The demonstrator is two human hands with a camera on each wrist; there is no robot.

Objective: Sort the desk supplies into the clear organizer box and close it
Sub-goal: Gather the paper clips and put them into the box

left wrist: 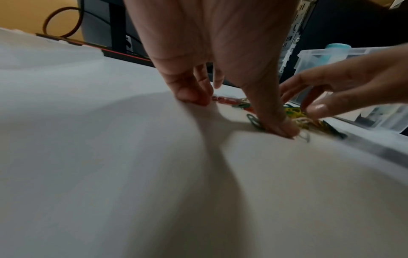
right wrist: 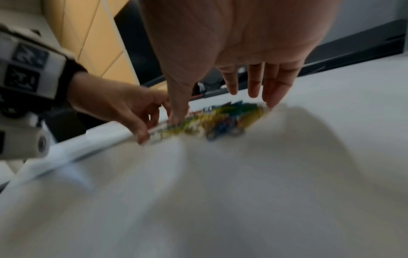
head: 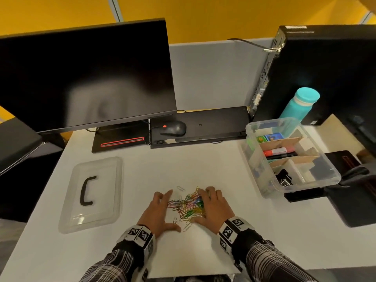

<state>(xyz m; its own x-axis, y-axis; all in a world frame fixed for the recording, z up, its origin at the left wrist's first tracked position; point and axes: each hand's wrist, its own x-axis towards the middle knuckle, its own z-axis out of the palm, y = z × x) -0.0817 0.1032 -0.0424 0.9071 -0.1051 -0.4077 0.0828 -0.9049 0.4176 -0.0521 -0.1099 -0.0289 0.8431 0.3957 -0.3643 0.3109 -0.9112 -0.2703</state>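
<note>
A pile of paper clips [head: 188,204] in many colours lies on the white tabletop [head: 142,176], low in the middle of the head picture. A few loose clips lie just beside the pile.

The left hand [head: 157,212] is on the left side of the pile and the right hand [head: 211,208] is on the right side, so the pile sits between them. Both hands are spread flat with straight fingers. The fingertips touch the tabletop and the edges of the pile. Neither grip has hold of anything. In the left wrist picture the left thumb [left wrist: 278,125] presses down on a few clips. The right wrist picture is blurred, but the right fingers [right wrist: 273,90] point down at the far edge of the pile.

The clear box [head: 264,180] stands open at the right of the picture, well apart from the pile. Cardboard walls split it into parts. Inside are a red and white glue stick [head: 277,151], a black pen just beside it, small colourful packs [head: 269,137] at the back, and black binder clips [head: 283,179] at the front.

The clear lid [head: 92,194] with its black handle lies flat at the left of the picture.

Behind are a dark monitor [head: 85,78], a black mouse [head: 173,128], a teal bottle [head: 299,104] and a black computer [head: 325,74].
</note>
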